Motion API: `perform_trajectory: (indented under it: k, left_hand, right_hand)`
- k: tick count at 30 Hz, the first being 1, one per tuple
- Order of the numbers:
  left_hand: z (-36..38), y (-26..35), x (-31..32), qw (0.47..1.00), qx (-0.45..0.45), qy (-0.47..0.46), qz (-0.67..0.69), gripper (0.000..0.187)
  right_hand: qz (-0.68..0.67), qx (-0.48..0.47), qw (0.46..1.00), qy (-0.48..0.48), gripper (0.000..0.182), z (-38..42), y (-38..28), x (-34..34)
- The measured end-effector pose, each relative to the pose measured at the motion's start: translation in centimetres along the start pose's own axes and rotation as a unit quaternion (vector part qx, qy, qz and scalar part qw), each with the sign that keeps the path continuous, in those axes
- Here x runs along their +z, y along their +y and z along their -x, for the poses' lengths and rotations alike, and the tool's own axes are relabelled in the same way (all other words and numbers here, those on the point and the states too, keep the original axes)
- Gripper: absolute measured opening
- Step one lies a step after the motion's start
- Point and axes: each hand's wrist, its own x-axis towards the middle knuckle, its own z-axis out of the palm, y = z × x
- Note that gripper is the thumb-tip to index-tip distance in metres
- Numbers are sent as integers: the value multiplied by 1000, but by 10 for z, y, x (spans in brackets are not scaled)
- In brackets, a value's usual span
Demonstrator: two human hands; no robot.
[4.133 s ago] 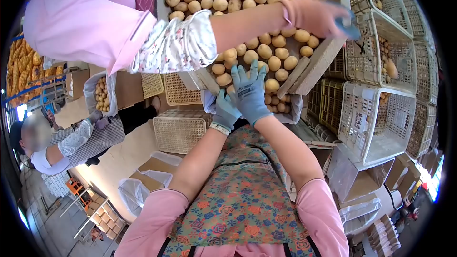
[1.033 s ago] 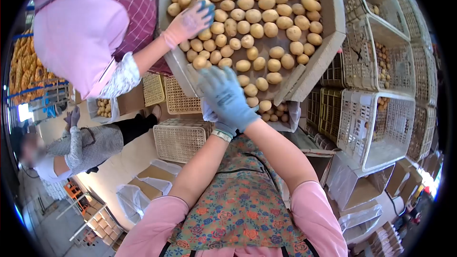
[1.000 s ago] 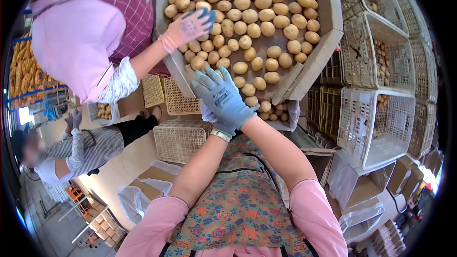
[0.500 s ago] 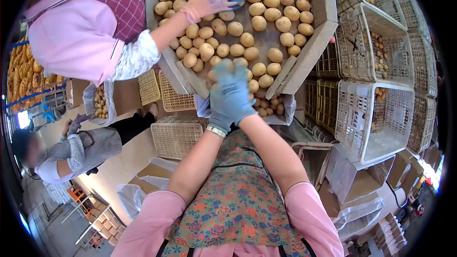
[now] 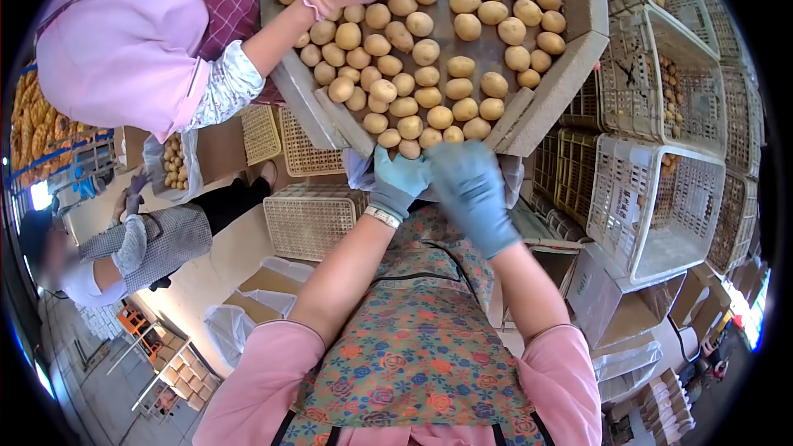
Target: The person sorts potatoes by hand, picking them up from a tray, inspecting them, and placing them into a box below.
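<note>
both gloved hands at narrow outlet of sorting tray (image 5: 552, 74): left hand (image 5: 396, 184) half-curled under lip, right hand (image 5: 472, 186) blurred, grip not clear. potatoes (image 5: 409, 126) bunch just above fingers; better cup palms close, release few at once.

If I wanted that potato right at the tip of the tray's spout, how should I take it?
Probably from above, fingers across the narrow middle of the potato. It lies at the tray spout's open end, neighbours crowding behind; the left hand is just below it.
</note>
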Motion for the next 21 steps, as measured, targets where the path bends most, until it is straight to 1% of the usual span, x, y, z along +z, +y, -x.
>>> perform_trajectory:
  k: [1,2,3,4,5,6,7,9,10,11,12,13,14,15,16,17,18,19,21]
  left_hand:
    - [1,0,-1,992,15,34,-123,68]
    - [3,2,-3,991,8,13,-135,73]
    - [5,2,-4,991,11,15,-134,73]
    - [5,2,-4,986,31,43,-157,74]
    - [5,0,0,980,50,69,-182,74]
    - [6,-4,3,973,62,131,-181,75]
    - [6,-1,-3,973,63,131,-181,75]
    - [6,9,-22,979,67,91,-172,72]
    - [9,10,-22,978,68,92,-172,72]
    - [11,11,-20,979,64,102,-164,70]
    - [12,12,-18,980,61,110,-157,69]
    - [12,10,-11,980,61,110,-157,69]
    - [13,7,-4,985,60,90,-137,67]
    - [16,3,1,989,59,72,-116,66]
    - [16,3,1,985,64,67,-143,66]
    - [15,2,1,986,63,68,-141,66]
    - [14,1,1,985,71,68,-143,68]
    - [14,0,0,984,79,68,-146,69]
    - [14,1,1,985,70,74,-141,69]
  right_hand:
    - [-24,37,996,83,15,-2,21,0]
    - [-32,54,986,152,18,-4,38,-1]
    - [-41,72,972,218,21,-8,48,-5]
    - [-43,71,973,215,21,-15,49,-11]
    - [-52,77,969,229,27,-23,48,-21]
    - [-61,84,964,243,33,-29,46,-24]
    - [-62,84,964,243,33,-35,39,-22]
    - [-74,-3,966,247,41,-48,25,-10]
    - [-46,-52,977,201,45,-52,32,10]
    - [-47,-52,977,201,45,-45,41,29]
    - [43,-17,989,141,48,-38,53,47]
    - [132,18,988,78,50,-39,53,45]
    - [67,47,990,111,52,-39,51,44]
    - [66,46,991,108,52,-36,49,42]
    - [51,35,987,146,52,-36,42,26]
    - [38,25,982,183,51,-36,39,17]
    - [78,10,989,128,50,-31,47,27]
    - [79,9,989,127,50,-27,47,31]
    - [130,47,988,61,47,-22,46,38]
